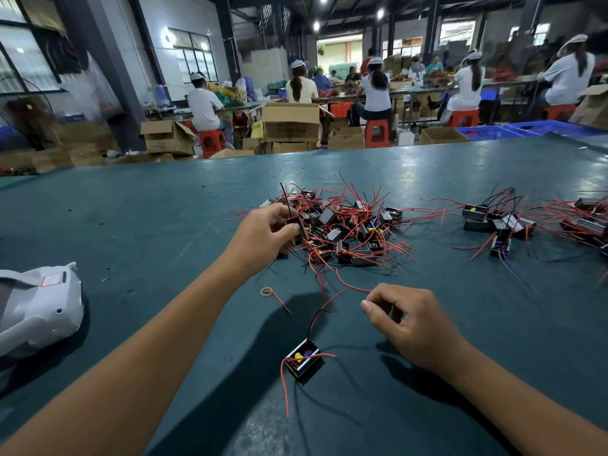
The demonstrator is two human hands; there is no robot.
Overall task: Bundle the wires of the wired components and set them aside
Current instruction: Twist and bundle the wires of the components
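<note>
A tangled pile of small black box components (342,225) with red and black wires lies mid-table. My left hand (266,236) reaches into the pile's left edge and grips one black component, its black wire sticking up. My right hand (406,320) hovers near the table with fingers curled; whether it pinches a thin red wire I cannot tell. One lone component (302,357) with yellow and blue parts lies in front of me, its red and black wires loose. A yellow rubber band (266,291) lies between the pile and the lone component.
A second group of components (493,218) and a third heap (589,218) lie to the right on the green table (131,225). A white plastic shell (36,307) rests at the left edge. Beyond the table, people sit among cardboard boxes and red stools.
</note>
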